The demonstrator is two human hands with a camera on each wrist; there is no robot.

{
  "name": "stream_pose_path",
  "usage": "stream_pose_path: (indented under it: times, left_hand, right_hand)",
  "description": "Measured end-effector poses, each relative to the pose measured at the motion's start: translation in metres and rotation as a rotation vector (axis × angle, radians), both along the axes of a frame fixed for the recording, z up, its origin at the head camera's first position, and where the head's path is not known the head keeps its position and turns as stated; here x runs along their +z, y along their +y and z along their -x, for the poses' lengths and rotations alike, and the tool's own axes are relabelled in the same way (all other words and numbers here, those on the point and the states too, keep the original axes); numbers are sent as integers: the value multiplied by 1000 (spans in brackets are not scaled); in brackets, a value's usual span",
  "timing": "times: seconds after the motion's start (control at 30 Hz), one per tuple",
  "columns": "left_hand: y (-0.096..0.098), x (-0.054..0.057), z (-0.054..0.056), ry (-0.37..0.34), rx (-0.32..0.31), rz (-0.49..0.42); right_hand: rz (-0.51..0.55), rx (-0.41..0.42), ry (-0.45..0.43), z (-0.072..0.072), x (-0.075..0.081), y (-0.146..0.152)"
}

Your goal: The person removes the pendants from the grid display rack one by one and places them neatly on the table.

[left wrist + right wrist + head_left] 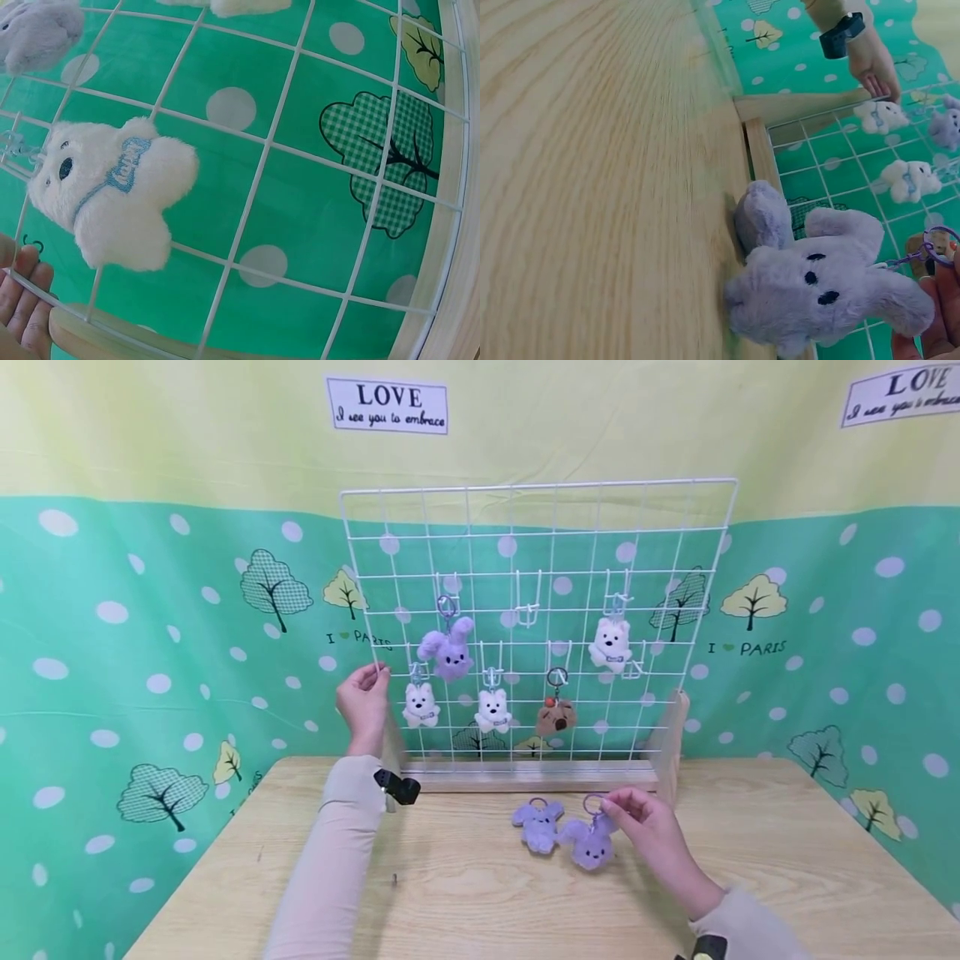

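My left hand (364,700) grips the left edge of a white wire grid rack (540,485), beside a hanging white plush bear keychain (421,705). In the left wrist view that bear (120,191) wears a blue strap, and fingertips of the hand curl at the grid's edge wire. Low in front of the rack, my right hand (647,818) pinches the purple ring of a purple plush bunny keychain (592,847). In the right wrist view this bunny (810,285) hangs from its ring with its face showing. Just left of it another purple bunny keychain (538,828) lies on the wooden table.
Hooks on the grid carry a purple bunny (452,653), two more white bears (492,710) and a brown plush keychain (557,717). Two hooks are bare, one upper middle (527,612) and one right (633,669). A wooden base (525,781) supports the rack before a green patterned cloth.
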State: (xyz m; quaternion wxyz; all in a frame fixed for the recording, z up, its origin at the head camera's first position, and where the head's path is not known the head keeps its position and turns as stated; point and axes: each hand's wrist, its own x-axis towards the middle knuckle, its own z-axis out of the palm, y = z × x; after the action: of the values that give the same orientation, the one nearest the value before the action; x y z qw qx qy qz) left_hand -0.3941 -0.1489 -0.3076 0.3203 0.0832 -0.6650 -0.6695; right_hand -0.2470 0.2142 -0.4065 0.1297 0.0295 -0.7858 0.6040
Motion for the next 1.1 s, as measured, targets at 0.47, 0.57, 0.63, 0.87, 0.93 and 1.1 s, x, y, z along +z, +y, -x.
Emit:
stream_pose_path:
  times: [0.47,0.57,0.63,0.87,0.93,1.1]
  left_hand:
    - [1,0,0,-2,3,-4]
    - [2,1,0,-3,2,-5]
    - [2,1,0,-6,3,-10]
    - [1,1,0,-1,4,-21]
    - [1,0,1,-2,6,-18]
    - [2,0,2,18,21,0]
  right_hand:
    - [78,-16,-50,26,-14,-2]
    - [79,-6,-36,32,-16,-4]
    - [76,-3,-26,36,-18,-5]
    - [73,-11,-40,50,-26,-7]
    - [69,-10,-52,53,-28,-8]
    - [50,-17,-68,61,-34,-5]
